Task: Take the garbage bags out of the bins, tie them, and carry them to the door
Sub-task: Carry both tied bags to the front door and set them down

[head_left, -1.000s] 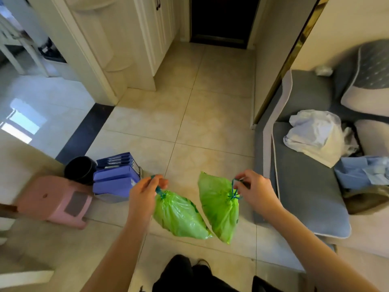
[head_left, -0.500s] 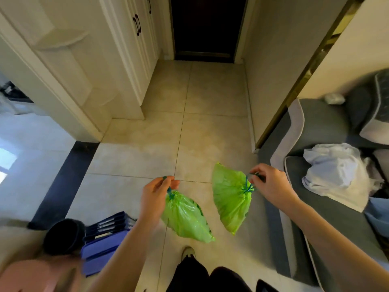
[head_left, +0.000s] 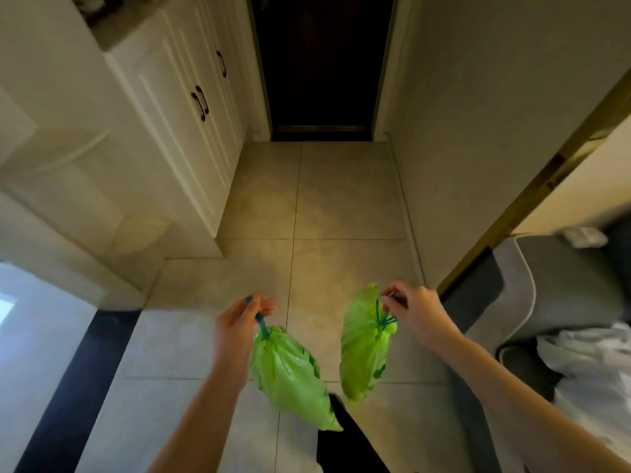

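Note:
Two tied green garbage bags hang in front of me above the tiled floor. My left hand pinches the blue drawstring of the left green bag, which swings low towards my leg. My right hand grips the knotted blue drawstring of the right green bag, held a little higher. The dark door stands straight ahead at the end of the short hallway.
White cabinets with dark handles line the left side of the hallway. A plain wall with a gold-edged corner bounds the right. A grey sofa with white cloth on it sits at the right. Beige floor tiles lead to the door.
I have moved forward along the hallway with both bags. The door is nearer, and the pink stool, black bin and blue folders have dropped out of view.

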The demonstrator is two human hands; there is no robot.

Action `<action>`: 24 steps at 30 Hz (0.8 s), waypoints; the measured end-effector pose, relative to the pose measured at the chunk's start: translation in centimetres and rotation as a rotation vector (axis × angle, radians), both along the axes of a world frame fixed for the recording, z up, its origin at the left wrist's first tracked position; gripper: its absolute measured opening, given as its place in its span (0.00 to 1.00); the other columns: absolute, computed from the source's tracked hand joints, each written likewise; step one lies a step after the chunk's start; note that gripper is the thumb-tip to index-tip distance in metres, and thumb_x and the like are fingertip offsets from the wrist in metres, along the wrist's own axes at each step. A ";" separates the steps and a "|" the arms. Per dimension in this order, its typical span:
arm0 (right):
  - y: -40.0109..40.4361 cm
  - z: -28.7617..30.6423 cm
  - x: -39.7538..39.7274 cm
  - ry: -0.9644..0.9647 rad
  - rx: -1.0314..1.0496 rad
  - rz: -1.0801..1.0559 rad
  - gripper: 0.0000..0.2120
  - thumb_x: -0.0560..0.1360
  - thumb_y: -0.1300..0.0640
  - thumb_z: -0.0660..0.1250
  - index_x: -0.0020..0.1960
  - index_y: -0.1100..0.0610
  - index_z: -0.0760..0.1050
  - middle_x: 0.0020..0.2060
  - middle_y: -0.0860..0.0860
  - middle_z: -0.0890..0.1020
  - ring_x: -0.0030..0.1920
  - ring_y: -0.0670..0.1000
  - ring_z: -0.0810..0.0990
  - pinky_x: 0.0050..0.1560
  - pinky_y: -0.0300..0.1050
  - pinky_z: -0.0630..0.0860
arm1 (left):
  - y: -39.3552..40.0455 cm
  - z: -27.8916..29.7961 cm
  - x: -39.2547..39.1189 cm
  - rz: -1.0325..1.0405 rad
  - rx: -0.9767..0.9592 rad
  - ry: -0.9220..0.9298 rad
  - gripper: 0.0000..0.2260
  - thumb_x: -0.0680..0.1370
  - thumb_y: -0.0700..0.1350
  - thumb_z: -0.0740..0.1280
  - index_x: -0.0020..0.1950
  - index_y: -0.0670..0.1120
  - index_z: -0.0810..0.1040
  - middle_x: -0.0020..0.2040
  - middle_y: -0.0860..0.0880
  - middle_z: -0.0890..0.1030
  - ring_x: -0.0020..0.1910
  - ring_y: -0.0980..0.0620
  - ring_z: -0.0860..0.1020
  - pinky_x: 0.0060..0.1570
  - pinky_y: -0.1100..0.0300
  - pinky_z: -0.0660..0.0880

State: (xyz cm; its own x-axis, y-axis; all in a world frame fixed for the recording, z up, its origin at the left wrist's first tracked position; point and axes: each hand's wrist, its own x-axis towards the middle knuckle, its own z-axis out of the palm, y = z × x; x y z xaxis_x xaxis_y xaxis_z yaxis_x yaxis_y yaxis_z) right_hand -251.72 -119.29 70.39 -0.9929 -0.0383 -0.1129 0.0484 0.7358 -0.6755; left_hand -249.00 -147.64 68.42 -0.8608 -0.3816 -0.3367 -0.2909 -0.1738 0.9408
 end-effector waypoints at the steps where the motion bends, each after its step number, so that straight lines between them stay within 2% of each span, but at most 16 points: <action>1: -0.3 0.0 -2.2 -0.017 -0.007 0.013 0.04 0.74 0.60 0.69 0.41 0.53 0.78 0.32 0.47 0.83 0.34 0.44 0.81 0.39 0.33 0.74 | -0.1 0.1 -2.2 0.016 0.008 -0.015 0.14 0.78 0.41 0.66 0.36 0.50 0.86 0.39 0.47 0.87 0.46 0.44 0.82 0.60 0.44 0.75; 3: -0.6 0.1 -6.7 -0.043 -0.023 0.032 0.05 0.74 0.59 0.69 0.40 0.51 0.77 0.33 0.47 0.83 0.35 0.40 0.81 0.39 0.32 0.76 | -0.4 0.2 -6.5 0.027 0.029 -0.037 0.10 0.78 0.42 0.66 0.41 0.48 0.85 0.41 0.47 0.87 0.48 0.46 0.83 0.61 0.45 0.74; 6: -1.2 0.3 -13.3 -0.055 -0.017 0.057 0.02 0.74 0.58 0.68 0.43 0.54 0.78 0.36 0.47 0.83 0.40 0.47 0.83 0.44 0.42 0.79 | -1.2 0.3 -13.0 0.032 0.037 -0.035 0.06 0.78 0.43 0.66 0.49 0.46 0.83 0.45 0.46 0.87 0.50 0.47 0.83 0.62 0.45 0.74; 8: -1.7 0.4 -17.5 -0.051 -0.006 0.070 0.02 0.74 0.58 0.68 0.43 0.53 0.78 0.35 0.46 0.82 0.38 0.46 0.82 0.42 0.38 0.77 | -1.7 0.5 -17.2 0.033 0.036 -0.035 0.06 0.77 0.43 0.67 0.50 0.44 0.82 0.44 0.46 0.87 0.50 0.46 0.83 0.61 0.45 0.75; 10: -2.2 0.6 -21.7 -0.028 0.002 0.066 0.02 0.74 0.59 0.69 0.43 0.55 0.79 0.33 0.46 0.82 0.36 0.45 0.80 0.38 0.29 0.73 | -2.1 0.7 -21.6 0.036 0.050 -0.024 0.06 0.77 0.42 0.67 0.49 0.43 0.82 0.43 0.46 0.87 0.48 0.47 0.83 0.60 0.47 0.76; 12: -2.7 0.6 -26.0 -0.027 -0.005 0.061 0.02 0.74 0.60 0.68 0.44 0.56 0.80 0.33 0.46 0.82 0.36 0.46 0.81 0.38 0.29 0.73 | -2.6 0.7 -26.1 0.039 0.067 -0.019 0.05 0.77 0.41 0.68 0.48 0.42 0.82 0.41 0.47 0.87 0.45 0.49 0.84 0.59 0.48 0.76; 14: -3.1 0.6 -30.3 -0.024 -0.007 0.057 0.02 0.74 0.61 0.68 0.44 0.56 0.79 0.33 0.47 0.83 0.35 0.45 0.82 0.40 0.34 0.76 | -3.1 0.5 -30.5 0.025 0.085 -0.001 0.05 0.77 0.41 0.67 0.47 0.42 0.83 0.41 0.46 0.87 0.44 0.50 0.84 0.59 0.49 0.76; 18: -3.9 0.7 -38.8 0.019 0.035 0.037 0.04 0.73 0.62 0.68 0.43 0.55 0.79 0.32 0.47 0.82 0.34 0.43 0.80 0.35 0.26 0.71 | -3.8 0.5 -39.5 -0.030 0.072 0.021 0.07 0.76 0.40 0.68 0.40 0.45 0.85 0.40 0.45 0.87 0.44 0.48 0.84 0.57 0.49 0.76; 19: -4.2 0.8 -40.9 0.030 0.044 0.018 0.03 0.73 0.62 0.68 0.43 0.55 0.79 0.33 0.47 0.82 0.34 0.45 0.80 0.35 0.27 0.71 | -4.0 0.6 -41.7 -0.042 0.064 0.017 0.09 0.76 0.40 0.68 0.38 0.46 0.85 0.40 0.45 0.87 0.44 0.47 0.84 0.57 0.49 0.76; 22: -5.0 1.3 -47.3 0.030 0.047 -0.046 0.04 0.73 0.62 0.68 0.43 0.54 0.79 0.34 0.49 0.83 0.36 0.48 0.82 0.39 0.40 0.77 | -4.6 1.3 -48.4 -0.093 0.075 0.000 0.12 0.76 0.40 0.67 0.35 0.48 0.85 0.38 0.46 0.86 0.43 0.48 0.83 0.55 0.50 0.77; 24: -5.5 1.5 -51.7 0.049 0.063 -0.050 0.05 0.73 0.62 0.68 0.42 0.53 0.79 0.34 0.48 0.83 0.36 0.47 0.82 0.39 0.38 0.76 | -4.8 2.0 -53.0 -0.102 0.088 0.007 0.11 0.77 0.38 0.67 0.36 0.46 0.84 0.36 0.47 0.86 0.40 0.51 0.83 0.53 0.52 0.77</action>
State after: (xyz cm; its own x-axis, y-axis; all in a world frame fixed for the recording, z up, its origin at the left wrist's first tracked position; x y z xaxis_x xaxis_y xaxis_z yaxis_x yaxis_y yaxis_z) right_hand -303.42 -124.84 71.90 -0.9978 0.0168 -0.0643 0.0537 0.7743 -0.6305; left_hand -301.95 -152.49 70.37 -0.8959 -0.2617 -0.3590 -0.3049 -0.2255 0.9253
